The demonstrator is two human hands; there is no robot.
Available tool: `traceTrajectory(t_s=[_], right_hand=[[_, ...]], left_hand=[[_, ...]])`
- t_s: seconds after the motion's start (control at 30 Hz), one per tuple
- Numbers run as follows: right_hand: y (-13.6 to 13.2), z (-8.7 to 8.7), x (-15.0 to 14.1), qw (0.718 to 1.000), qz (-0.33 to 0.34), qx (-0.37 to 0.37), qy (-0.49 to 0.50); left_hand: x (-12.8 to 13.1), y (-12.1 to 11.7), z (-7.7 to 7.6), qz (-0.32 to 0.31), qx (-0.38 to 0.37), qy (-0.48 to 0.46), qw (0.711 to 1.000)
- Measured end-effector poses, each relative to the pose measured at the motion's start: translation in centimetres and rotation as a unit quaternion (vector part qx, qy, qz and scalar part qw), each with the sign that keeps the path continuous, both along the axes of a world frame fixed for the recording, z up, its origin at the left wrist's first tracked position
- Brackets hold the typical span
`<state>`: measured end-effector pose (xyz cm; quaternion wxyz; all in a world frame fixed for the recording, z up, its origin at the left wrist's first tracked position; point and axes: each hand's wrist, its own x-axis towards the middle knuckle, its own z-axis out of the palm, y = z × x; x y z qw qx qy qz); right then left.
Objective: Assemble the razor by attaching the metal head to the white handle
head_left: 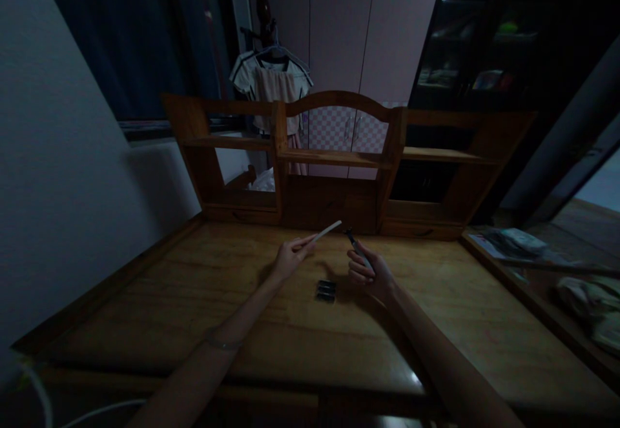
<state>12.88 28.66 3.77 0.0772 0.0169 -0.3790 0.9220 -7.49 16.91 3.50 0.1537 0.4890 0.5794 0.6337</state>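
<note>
Over the wooden desk, my left hand is closed on one end of a slim, flat white strip, whose exact kind I cannot make out. The strip slants up and to the right. My right hand has its fingers wrapped round the grey handle of a razor. The razor's small dark head points up and left, close to the strip's tip but apart from it. Below and between both hands, a small pack of dark razor cartridges lies on the desk.
A wooden shelf unit stands along the desk's back edge. White wall borders the left. Beyond are hanging clothes and a pink wardrobe. Cloth and papers lie past the right edge. A white cable hangs front left.
</note>
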Motion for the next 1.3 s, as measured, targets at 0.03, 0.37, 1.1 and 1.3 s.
traceTrajectory(t_s=[0.03, 0.37, 1.1, 1.3], right_hand=[[0.1, 0.0, 0.0, 1.000, 0.000, 0.001, 0.001], [0.5, -0.7, -0.2, 1.000, 0.006, -0.001, 0.011], [0.6, -0.7, -0.4, 0.999, -0.020, 0.022, 0.012], [0.7, -0.6, -0.5, 0.999, -0.025, 0.028, 0.009]], left_hand=[[-0.1, 0.0, 0.0, 0.001, -0.005, -0.004, 1.000], [0.3, 0.3, -0.2, -0.044, -0.019, -0.010, 0.999], [0.1, -0.1, 0.2, -0.032, -0.015, -0.018, 0.999], [0.6, -0.4, 0.9, -0.044, -0.037, -0.022, 0.998]])
